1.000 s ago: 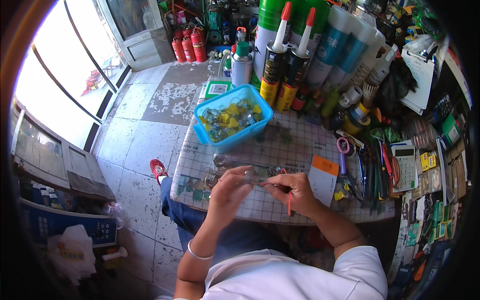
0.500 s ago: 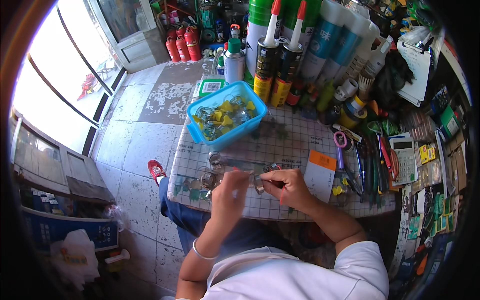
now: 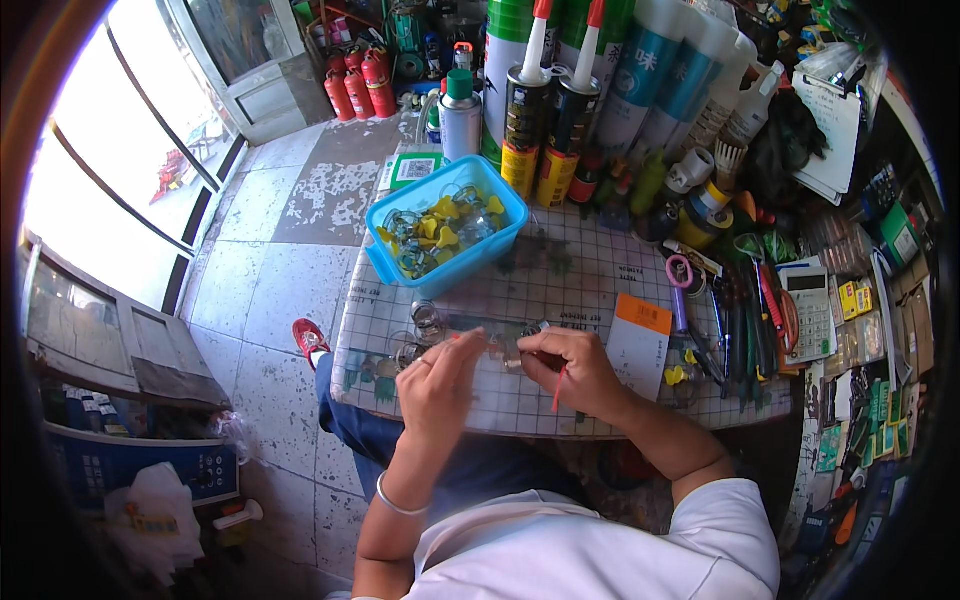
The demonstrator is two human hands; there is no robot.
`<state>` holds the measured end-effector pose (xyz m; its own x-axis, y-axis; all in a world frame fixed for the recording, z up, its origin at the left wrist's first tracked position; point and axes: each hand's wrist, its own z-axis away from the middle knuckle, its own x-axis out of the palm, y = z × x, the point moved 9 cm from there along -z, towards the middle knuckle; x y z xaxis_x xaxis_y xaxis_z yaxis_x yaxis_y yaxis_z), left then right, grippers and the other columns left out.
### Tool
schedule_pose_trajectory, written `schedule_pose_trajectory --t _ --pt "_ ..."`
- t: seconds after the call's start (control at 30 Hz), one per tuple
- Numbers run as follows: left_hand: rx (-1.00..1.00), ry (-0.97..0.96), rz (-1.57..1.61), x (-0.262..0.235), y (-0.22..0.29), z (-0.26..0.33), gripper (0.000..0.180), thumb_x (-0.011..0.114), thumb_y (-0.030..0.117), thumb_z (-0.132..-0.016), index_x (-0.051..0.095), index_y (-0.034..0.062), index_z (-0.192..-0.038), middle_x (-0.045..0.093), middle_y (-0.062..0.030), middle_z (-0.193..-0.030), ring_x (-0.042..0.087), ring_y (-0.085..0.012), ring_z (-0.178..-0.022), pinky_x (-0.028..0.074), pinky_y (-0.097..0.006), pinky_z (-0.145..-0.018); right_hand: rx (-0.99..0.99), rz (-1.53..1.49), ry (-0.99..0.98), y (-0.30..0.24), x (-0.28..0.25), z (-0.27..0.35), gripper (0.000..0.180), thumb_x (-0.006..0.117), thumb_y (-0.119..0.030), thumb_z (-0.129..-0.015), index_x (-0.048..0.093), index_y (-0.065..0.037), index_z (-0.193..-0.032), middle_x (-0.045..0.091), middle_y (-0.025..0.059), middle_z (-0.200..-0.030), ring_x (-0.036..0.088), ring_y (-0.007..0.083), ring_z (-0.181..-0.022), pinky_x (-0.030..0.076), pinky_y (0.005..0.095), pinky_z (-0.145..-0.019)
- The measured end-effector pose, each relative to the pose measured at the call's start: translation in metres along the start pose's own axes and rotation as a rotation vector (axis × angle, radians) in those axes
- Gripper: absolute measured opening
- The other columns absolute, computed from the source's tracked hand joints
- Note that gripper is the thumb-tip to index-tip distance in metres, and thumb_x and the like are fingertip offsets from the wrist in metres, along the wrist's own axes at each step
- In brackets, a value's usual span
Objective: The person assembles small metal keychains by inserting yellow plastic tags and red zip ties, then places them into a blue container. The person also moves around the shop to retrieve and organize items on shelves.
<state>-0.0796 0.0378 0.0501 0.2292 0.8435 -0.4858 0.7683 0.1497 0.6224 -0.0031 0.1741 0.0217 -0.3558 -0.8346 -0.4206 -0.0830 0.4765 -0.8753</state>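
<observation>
My right hand (image 3: 580, 372) pinches a small metal hose clamp (image 3: 512, 362) between thumb and fingers, low over the table's gridded cover. Just left of it is my left hand (image 3: 438, 385), its fingertips pressed together and somewhat blurred; what they hold, if anything, I cannot make out. Beside the left fingers lie loose metal hose clamps (image 3: 426, 316), partly covered by that hand. Behind both hands stands a blue plastic tub (image 3: 447, 274), filled with several hose clamps with yellow butterfly-shaped keys (image 3: 440, 236).
Two sealant tubes (image 3: 522, 130) and several spray cans (image 3: 460, 118) stand at the back. To the right are an orange-and-white card (image 3: 640, 340), purple-handled scissors (image 3: 680, 300), pliers and a calculator (image 3: 808, 310). The table's left edge borders a tiled floor (image 3: 260, 290).
My left hand has shifted slightly down and left, its fingers now pointing up toward the right hand. The clamp in my right fingers has turned. The whole view has shifted a little.
</observation>
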Motion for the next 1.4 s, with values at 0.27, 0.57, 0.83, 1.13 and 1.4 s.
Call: schedule_pose_trajectory --t 0.27,0.57,0.83,1.13,1.4 --pt "0.117 0.020 0.046 -0.012 0.029 -0.009 0.020 0.068 -0.002 -0.071 0.066 0.0060 -0.089 0.064 -0.0077 -0.080 0.062 -0.0252 -0.070 0.050 -0.033 -0.063 -0.043 -0.162 -0.049 -0.017 -0.004 -0.005 0.020 0.064 -0.007 -0.087 0.060 -0.005 -0.106 0.059 0.0044 -0.086 0.052 0.0067 -0.066 0.042 0.0225 -0.058" --pt "-0.021 0.025 -0.027 -0.027 0.006 0.012 0.019 0.066 -0.008 -0.072 0.066 0.0020 -0.089 0.063 -0.0108 -0.084 0.061 -0.0256 -0.074 0.048 -0.033 -0.066 0.056 -0.477 -0.010 0.004 0.000 0.001 0.014 0.062 -0.019 -0.091 0.058 -0.006 -0.092 0.056 -0.0019 -0.070 0.047 0.0019 -0.059 0.037 0.0175 -0.052" --pt "-0.373 -0.069 -0.326 -0.041 -0.064 0.028 0.018 0.066 0.003 -0.078 0.061 0.0025 -0.095 0.060 -0.0097 -0.088 0.062 -0.0230 -0.073 0.049 -0.033 -0.065 0.124 -0.409 -0.012 0.012 0.000 0.002 0.009 0.062 -0.011 -0.090 0.058 -0.004 -0.093 0.058 0.0001 -0.079 0.053 0.0042 -0.067 0.042 0.0190 -0.060" --pt "-0.447 0.036 -0.057 -0.051 -0.085 0.030 0.015 0.058 -0.006 -0.079 0.061 -0.0011 -0.092 0.065 -0.0117 -0.086 0.066 -0.0203 -0.076 0.051 -0.028 -0.066 0.076 -0.395 -0.014 0.007 0.000 0.002 0.007 0.062 -0.010 -0.091 0.059 -0.004 -0.092 0.057 -0.0018 -0.074 0.047 0.0021 -0.060 0.037 0.0185 -0.054" --pt "-0.455 -0.135 -0.151 -0.052 -0.082 0.020 0.020 0.064 0.001 -0.077 0.065 0.0079 -0.095 0.063 -0.0062 -0.082 0.064 -0.0208 -0.072 0.049 -0.030 -0.065 0.100 -0.413 -0.005 0.008 0.000 0.001 0.010 0.065 -0.014 -0.090 0.061 -0.005 -0.090 0.062 -0.0009 -0.076 0.050 0.0005 -0.061 0.037 0.0166 -0.054"
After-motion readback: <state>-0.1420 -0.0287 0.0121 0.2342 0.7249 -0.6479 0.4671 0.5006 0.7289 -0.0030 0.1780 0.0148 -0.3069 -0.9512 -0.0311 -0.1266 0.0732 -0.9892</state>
